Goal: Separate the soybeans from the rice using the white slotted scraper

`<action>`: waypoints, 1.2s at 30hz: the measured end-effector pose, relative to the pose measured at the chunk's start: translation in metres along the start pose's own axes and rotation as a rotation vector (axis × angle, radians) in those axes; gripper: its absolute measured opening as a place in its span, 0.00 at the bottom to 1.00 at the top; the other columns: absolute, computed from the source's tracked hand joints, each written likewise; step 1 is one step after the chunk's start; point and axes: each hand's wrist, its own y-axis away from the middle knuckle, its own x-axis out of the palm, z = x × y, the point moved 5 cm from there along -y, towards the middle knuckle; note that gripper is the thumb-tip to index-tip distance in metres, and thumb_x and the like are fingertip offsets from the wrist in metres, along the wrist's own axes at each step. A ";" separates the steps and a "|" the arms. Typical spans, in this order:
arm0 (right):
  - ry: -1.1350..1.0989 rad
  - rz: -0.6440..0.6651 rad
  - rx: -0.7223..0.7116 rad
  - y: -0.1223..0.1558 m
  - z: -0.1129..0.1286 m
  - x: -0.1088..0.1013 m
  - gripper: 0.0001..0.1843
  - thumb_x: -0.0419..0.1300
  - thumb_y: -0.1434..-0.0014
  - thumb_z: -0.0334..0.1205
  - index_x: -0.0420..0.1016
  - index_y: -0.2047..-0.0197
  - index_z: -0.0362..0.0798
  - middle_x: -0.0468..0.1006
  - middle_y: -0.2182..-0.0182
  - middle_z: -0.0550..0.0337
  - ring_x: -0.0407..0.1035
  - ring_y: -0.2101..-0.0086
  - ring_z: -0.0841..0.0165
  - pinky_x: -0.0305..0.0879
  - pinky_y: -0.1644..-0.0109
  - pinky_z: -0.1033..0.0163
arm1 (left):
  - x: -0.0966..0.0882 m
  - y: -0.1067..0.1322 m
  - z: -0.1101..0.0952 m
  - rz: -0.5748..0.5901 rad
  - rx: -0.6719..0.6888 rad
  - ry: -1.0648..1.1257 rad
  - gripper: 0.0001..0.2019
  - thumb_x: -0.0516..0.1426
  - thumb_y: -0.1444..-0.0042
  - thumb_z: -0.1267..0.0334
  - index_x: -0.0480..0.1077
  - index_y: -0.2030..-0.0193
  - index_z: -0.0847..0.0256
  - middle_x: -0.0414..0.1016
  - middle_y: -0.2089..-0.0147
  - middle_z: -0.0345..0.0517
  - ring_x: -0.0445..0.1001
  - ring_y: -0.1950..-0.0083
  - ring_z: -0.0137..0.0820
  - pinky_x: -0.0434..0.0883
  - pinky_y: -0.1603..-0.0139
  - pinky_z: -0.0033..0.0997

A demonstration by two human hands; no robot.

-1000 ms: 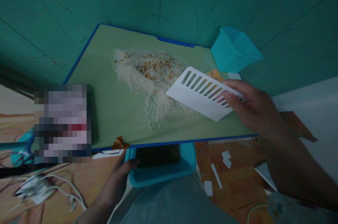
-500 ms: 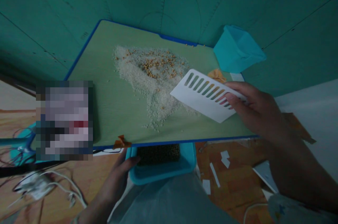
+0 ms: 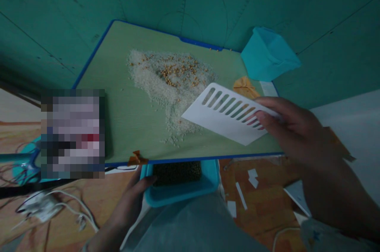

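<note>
A white slotted plastic scraper [image 3: 218,119] is gripped at its right end by my right hand [image 3: 285,123], thumb on top. Its long edge hangs over the near right side of a grain pile [image 3: 148,81] on the green tabletop [image 3: 121,121]. The pile is pale, rice-like grains with round yellow-brown beans [image 3: 178,71] gathered in its middle. Below the table's front edge, my left hand [image 3: 138,188] holds the left side of a blue plastic tub [image 3: 181,198]. Dark small beans [image 3: 177,173] lie inside the tub, partly hidden by the table edge.
A blue bin [image 3: 268,56] stands at the table's back right corner, beside a crumpled orange-brown piece [image 3: 245,85]. A blurred-out object [image 3: 74,133] sits at the left edge. White cables [image 3: 74,204] and paper scraps [image 3: 242,196] lie on the wooden floor.
My right hand has shifted the scraper slightly left and toward me, over the grains' near side. My left hand and the tub stay nearly in place.
</note>
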 end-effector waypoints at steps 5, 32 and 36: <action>0.010 0.057 -0.041 -0.005 0.010 0.009 0.15 0.51 0.40 0.44 0.71 0.52 0.50 0.80 0.62 0.58 0.74 0.65 0.65 0.69 0.69 0.67 | 0.001 0.000 0.000 0.004 -0.009 0.011 0.26 0.61 0.59 0.63 0.71 0.49 0.54 0.81 0.54 0.41 0.67 0.42 0.51 0.61 0.41 0.47; 0.005 0.253 -0.248 0.004 0.043 0.017 0.15 0.51 0.40 0.38 0.71 0.51 0.57 0.80 0.59 0.61 0.75 0.62 0.65 0.72 0.62 0.64 | -0.010 -0.002 0.003 -0.011 0.003 -0.012 0.18 0.62 0.61 0.60 0.75 0.58 0.54 0.82 0.58 0.40 0.69 0.44 0.51 0.62 0.44 0.44; -0.003 0.260 -0.246 0.008 0.042 0.018 0.14 0.51 0.40 0.37 0.71 0.52 0.56 0.80 0.60 0.61 0.75 0.62 0.66 0.72 0.62 0.65 | -0.008 0.000 0.002 -0.040 0.005 0.007 0.18 0.62 0.60 0.62 0.74 0.58 0.54 0.82 0.59 0.40 0.68 0.44 0.51 0.60 0.42 0.46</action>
